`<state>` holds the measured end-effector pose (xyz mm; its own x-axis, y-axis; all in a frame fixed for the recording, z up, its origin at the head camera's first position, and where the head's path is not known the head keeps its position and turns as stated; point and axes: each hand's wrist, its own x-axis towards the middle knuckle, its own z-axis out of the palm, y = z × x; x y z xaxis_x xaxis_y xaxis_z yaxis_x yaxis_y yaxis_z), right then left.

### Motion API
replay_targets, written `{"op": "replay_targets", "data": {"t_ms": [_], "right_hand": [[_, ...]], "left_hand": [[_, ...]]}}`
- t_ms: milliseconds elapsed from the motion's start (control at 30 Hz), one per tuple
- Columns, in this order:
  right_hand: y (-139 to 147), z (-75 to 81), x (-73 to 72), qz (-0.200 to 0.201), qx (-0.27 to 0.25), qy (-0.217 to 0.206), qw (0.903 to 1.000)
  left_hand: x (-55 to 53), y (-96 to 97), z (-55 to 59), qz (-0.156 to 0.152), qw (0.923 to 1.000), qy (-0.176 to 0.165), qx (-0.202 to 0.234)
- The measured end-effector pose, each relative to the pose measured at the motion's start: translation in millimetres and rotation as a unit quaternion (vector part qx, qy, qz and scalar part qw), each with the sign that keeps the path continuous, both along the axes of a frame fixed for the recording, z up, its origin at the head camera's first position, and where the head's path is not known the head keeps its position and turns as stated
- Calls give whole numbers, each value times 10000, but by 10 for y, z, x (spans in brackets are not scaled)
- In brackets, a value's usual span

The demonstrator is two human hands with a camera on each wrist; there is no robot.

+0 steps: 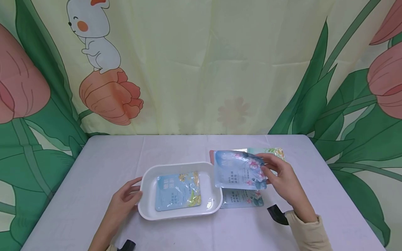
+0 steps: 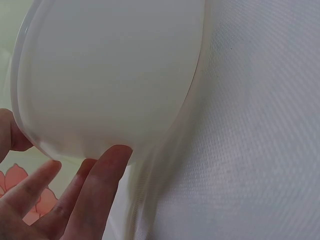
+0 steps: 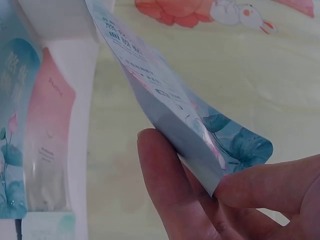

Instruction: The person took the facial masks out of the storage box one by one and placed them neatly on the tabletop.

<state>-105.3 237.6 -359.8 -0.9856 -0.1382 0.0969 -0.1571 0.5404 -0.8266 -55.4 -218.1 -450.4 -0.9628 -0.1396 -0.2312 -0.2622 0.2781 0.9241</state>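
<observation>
A white tray [image 1: 180,218] holds a light-blue face mask packet [image 1: 176,191] lying flat inside it. My left hand [image 1: 123,200] grips the tray's left end, its fingertips [image 2: 112,160] against the outer wall. Above the table at the tray's right end, my right hand [image 1: 284,177] pinches the right edge of a blue face mask packet [image 1: 235,170] with pink flowers. That packet's left edge overlaps the tray rim in the head view. In the right wrist view, the thumb and a finger [image 3: 160,170] hold it at one corner.
Another blue packet [image 1: 242,200] lies right of the tray, partly hidden beneath the held one. Behind are a pink packet [image 3: 50,135] and a pale green packet [image 1: 273,151]. White cloth [image 1: 176,150] covers the table, and a printed curtain [image 1: 194,87] hangs behind.
</observation>
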Motion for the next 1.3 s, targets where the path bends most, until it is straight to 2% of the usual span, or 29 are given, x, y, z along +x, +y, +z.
{"op": "replay_targets", "data": {"t_ms": [433, 833, 1300], "right_hand": [[213, 40, 20, -236, 173, 24, 9996], [418, 23, 46, -475, 375, 18, 9982], [657, -42, 30, -574, 622, -55, 9964]], "left_hand": [[-3, 7, 0, 20, 10000, -49, -79], [-1, 6, -5, 28, 9999, -36, -121], [-8, 15, -5, 26, 9999, -8, -169]]}}
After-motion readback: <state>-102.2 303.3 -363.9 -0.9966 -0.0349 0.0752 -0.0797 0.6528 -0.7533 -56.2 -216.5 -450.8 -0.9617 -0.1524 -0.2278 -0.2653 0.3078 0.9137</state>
